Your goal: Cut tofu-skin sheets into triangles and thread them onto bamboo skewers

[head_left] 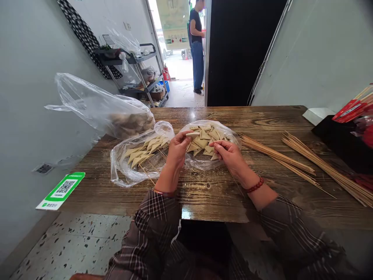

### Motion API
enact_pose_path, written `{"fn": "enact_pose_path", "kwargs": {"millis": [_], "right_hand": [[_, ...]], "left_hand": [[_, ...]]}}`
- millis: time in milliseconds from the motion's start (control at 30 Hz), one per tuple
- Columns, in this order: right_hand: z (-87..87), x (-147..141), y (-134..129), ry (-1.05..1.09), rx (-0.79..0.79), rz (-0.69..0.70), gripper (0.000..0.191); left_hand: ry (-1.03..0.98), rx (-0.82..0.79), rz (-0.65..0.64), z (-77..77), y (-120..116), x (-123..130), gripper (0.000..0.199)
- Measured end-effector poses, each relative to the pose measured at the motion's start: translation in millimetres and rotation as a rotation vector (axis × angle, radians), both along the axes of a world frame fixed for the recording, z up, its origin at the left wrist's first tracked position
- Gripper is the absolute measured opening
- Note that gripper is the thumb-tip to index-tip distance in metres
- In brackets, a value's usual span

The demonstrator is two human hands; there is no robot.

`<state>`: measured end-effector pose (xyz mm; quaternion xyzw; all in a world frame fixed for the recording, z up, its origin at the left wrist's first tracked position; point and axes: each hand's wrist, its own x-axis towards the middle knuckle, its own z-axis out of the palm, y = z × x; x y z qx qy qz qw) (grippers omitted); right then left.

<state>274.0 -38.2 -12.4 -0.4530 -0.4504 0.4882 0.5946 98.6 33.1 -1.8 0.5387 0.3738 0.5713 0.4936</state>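
My left hand [176,151] pinches a pale, triangular tofu slice [192,134] between thumb and fingers. Closed on a thin bamboo skewer [235,182], my right hand [230,154] is a little to the right; the skewer slants down past the wrist. Beneath and between both hands, a clear plastic bag [198,163] holds a heap of similar tofu triangles [204,142]. Left of my left hand, a second plastic bag [124,179] bears tofu triangles [145,149] in an overlapping row, with skewer ends [147,175] sticking out towards me.
Two bundles of bamboo skewers [279,155] lie on the right of the wooden table [210,202]. A filled plastic bag [131,122] stands back left, near a green QR card [62,190]. A black container [335,136] sits far right. Beyond are a cart [136,58] and a person [197,46].
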Motion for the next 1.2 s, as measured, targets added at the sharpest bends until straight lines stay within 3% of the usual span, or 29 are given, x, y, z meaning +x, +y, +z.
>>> {"fn": "enact_pose_path", "kwargs": {"millis": [133,333,533,700,867,1033,1200], "right_hand": [[3.0,-2.3,-1.7,-0.007,0.012,0.014,0.028],[5.0,-7.5,-7.4,-0.072,0.024,0.066,0.036],[1.4,-8.4,-5.9,-0.153,0.031,0.067,0.035],[-1.6,-7.6,-5.6,-0.216,0.049,0.056,0.035],[-6.2,-5.3,-4.1,-0.33,0.099,0.035,0.034],[-5.1,-3.1,-6.5,-0.465,0.18,-0.022,0.035],[-2.7,-4.4,-11.9,-0.62,0.213,-0.017,0.036]], "left_hand": [[-0.097,-0.041,-0.09,7.6,-9.2,4.0,0.018],[-0.252,-0.166,-0.303,4.9,-13.0,10.4,0.026],[-0.361,-0.273,-0.396,4.3,-15.8,14.5,0.033],[-0.38,-0.316,-0.405,2.0,-18.1,16.8,0.054],[-0.39,-0.377,-0.454,-1.4,-18.2,19.5,0.042],[-0.494,-0.462,-0.323,2.2,-15.5,17.8,0.021],[-0.547,-0.535,-0.206,11.4,-15.0,13.5,0.019]]}}
